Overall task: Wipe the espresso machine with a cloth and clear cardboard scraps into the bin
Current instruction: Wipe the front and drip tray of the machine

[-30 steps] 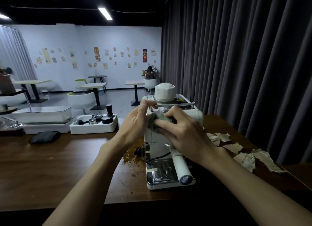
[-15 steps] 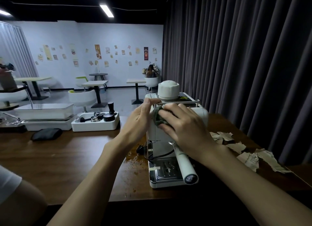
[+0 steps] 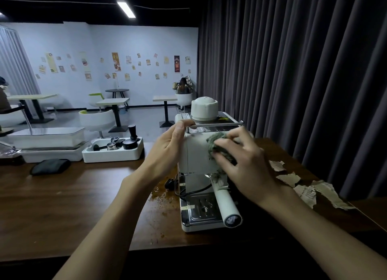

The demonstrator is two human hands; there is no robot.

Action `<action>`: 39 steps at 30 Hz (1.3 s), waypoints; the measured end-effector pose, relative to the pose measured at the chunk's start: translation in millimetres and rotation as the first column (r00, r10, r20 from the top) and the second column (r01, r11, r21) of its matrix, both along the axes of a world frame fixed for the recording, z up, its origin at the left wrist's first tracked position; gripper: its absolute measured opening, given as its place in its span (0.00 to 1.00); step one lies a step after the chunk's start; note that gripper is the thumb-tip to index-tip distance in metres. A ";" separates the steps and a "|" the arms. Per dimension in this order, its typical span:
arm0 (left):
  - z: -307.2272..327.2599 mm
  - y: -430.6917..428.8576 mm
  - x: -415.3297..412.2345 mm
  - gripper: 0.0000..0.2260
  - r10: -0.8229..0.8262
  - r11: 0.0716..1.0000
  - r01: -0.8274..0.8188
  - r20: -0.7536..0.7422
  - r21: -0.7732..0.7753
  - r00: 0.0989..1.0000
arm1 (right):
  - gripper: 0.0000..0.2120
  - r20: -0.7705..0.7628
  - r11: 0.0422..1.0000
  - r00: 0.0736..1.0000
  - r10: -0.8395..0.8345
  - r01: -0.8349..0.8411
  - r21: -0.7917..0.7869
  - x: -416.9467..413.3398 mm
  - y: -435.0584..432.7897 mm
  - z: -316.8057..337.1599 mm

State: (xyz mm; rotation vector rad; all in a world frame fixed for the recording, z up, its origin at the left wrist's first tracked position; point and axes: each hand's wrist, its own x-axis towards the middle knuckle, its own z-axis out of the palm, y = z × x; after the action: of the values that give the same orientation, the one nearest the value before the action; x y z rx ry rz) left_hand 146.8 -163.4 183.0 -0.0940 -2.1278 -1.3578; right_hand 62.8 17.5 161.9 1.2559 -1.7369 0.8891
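The right hand [image 3: 247, 164] has carried the crumpled grey-green cloth [image 3: 217, 141] to the right across the upper front panel since half a second ago, away from the left hand [image 3: 167, 150].

The boxy white espresso machine with a steel drip tray [image 3: 194, 152] stands upright on the dark brown wooden table [image 3: 62, 206], in the middle near its front edge. Its front faces us. Its white cylindrical portafilter handle [image 3: 226, 204] points towards us and a little right. We judge its long axis to be vertical.

The right hand's curled fingers bunch the cloth and press it on the panel. The left hand grips the machine's top left corner, steadying it.

We judge wiping to be in hand. The next move calls for further passes over the unwiped faces.

Torn beige cardboard scraps [image 3: 289, 178] lie on the table to the right, untouched. No bin is in view.
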 end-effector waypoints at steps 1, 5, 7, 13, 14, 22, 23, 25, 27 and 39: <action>0.1 -0.1 0.3 0.16 -0.002 1.000 0.002 -0.001 0.003 1.000 | 0.08 0.001 0.999 1.000 0.024 -0.024 0.033 4.5 -7.6 2.3; 0.5 -1.0 0.6 0.17 -0.004 1.000 0.004 -0.006 -0.015 1.000 | 0.09 0.031 0.976 0.996 0.085 -0.090 0.197 15.4 -25.2 8.2; 0.8 -0.7 1.3 0.17 -0.003 1.000 0.003 0.001 -0.015 1.000 | 0.10 0.041 0.977 0.995 0.089 -0.096 0.192 12.2 -19.8 8.1; 3.3 -1.3 3.1 0.14 0.010 0.999 -0.010 0.027 -0.031 1.000 | 0.09 0.120 0.998 0.992 -0.050 0.055 -0.039 -10.6 23.1 -11.2; 3.9 -2.3 2.5 0.15 0.003 1.000 -0.002 0.033 -0.025 0.999 | 0.09 0.129 0.996 0.990 -0.060 0.068 -0.058 -11.6 25.3 -13.2; 7.4 -1.2 3.6 0.18 -0.070 0.993 0.068 0.021 0.096 0.997 | 0.10 0.131 0.976 0.990 0.055 -0.081 0.202 18.2 -25.3 3.3; 7.7 -1.1 4.1 0.19 -0.065 0.994 0.063 0.020 0.090 0.998 | 0.11 0.119 0.967 0.990 0.080 -0.105 0.230 21.6 -31.5 5.3; 8.1 -1.2 4.1 0.19 -0.072 0.994 0.070 0.015 0.080 0.997 | 0.12 0.100 0.959 0.990 0.095 -0.118 0.258 22.5 -34.6 6.4; 7.6 -2.4 3.1 0.19 -0.089 0.992 0.087 0.015 0.095 0.996 | 0.11 0.103 0.956 0.990 0.093 -0.118 0.269 17.4 -26.3 3.4; 4.8 -8.6 -2.2 0.19 -0.102 0.991 0.098 0.038 0.086 0.994 | 0.10 0.140 0.996 0.988 -0.067 0.059 0.062 -1.6 9.8 -10.8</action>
State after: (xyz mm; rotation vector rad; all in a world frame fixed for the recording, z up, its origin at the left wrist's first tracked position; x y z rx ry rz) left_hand 144.6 -171.9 187.8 -0.1408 -2.1227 -1.5176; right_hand 61.2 27.2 151.1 1.1923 -1.9163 0.9157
